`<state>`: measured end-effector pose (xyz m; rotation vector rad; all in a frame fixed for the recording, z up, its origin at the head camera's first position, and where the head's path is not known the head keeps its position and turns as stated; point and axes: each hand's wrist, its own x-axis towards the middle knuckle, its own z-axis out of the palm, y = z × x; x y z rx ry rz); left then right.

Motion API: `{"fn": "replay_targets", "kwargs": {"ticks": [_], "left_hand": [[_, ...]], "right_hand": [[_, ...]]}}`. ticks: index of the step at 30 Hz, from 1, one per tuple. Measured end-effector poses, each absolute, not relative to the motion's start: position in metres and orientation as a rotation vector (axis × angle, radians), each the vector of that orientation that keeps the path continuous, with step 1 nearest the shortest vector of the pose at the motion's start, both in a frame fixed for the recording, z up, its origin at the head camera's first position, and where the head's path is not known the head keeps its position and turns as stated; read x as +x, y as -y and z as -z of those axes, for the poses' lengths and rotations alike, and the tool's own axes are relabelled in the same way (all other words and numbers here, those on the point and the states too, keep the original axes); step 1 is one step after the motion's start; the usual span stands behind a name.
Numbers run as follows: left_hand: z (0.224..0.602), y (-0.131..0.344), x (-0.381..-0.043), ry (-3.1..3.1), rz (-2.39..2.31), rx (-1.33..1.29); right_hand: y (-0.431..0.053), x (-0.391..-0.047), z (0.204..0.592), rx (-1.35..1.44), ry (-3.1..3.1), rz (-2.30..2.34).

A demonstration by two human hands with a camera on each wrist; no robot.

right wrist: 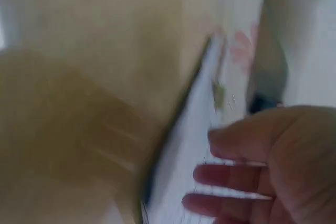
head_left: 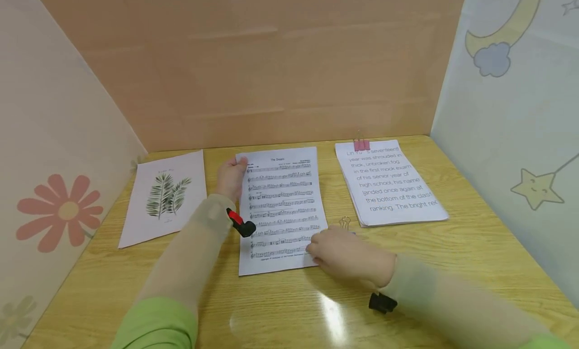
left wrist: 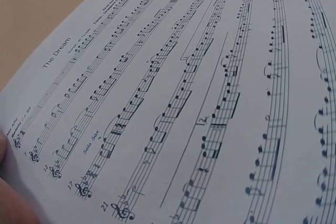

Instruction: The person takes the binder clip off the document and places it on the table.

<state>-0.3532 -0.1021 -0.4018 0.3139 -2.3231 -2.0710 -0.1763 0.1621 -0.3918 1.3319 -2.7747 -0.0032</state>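
Over the wood-grain table [head_left: 262, 314], at the clock's centre, pinching "The Dream" sheet music [head_left: 280, 208] by its edge at ten o'clock with the left hand [head_left: 229, 180]. At four o'clock, at the sheet's other edge with the right hand [head_left: 346, 251], with fingers parted; too blurred to tell whether gripping. Toward three o'clock, just beside the sheet, a part-hidden binder clip [head_left: 345, 222]. Apparently aligning edges; next, likely calls for a steady left pinch and square right fingertips.

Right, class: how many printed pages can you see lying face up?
3: a plant drawing on the left, sheet music in the middle, and a text page with a pink clip on the right. More pages may be hidden underneath.
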Motion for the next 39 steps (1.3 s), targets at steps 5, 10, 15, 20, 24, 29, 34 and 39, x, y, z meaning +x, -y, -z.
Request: {"fn": "replay_targets", "kwargs": {"ticks": [5,10,15,20,24,29,34,39], "left_hand": [[0.405,0.101,-0.353,2.379,2.044,0.310],[0.407,0.101,-0.354,2.518,1.963,0.334],[0.408,0.101,-0.354,2.686,1.888,0.344],[0.404,0.102,-0.353,2.726,1.954,0.421],[0.399,0.101,-0.350,2.729,1.940,0.458],[0.392,0.100,-0.339,2.825,1.832,0.399],[0.388,0.097,-0.314,3.007,1.658,0.170],[0.390,0.090,-0.281,3.231,1.228,-0.408]], "right_hand": [[-0.143,-0.157,0.406,1.380,2.695,0.430],[-0.139,-0.155,0.410,1.372,2.659,0.517],[-0.137,-0.156,0.408,1.389,2.630,0.546],[-0.137,-0.157,0.409,1.386,2.625,0.543],[-0.135,-0.159,0.409,1.395,2.631,0.498],[-0.131,-0.165,0.410,1.395,2.600,0.506],[-0.125,-0.175,0.411,1.370,2.624,0.498],[-0.119,-0.190,0.412,1.341,2.657,0.455]]}}
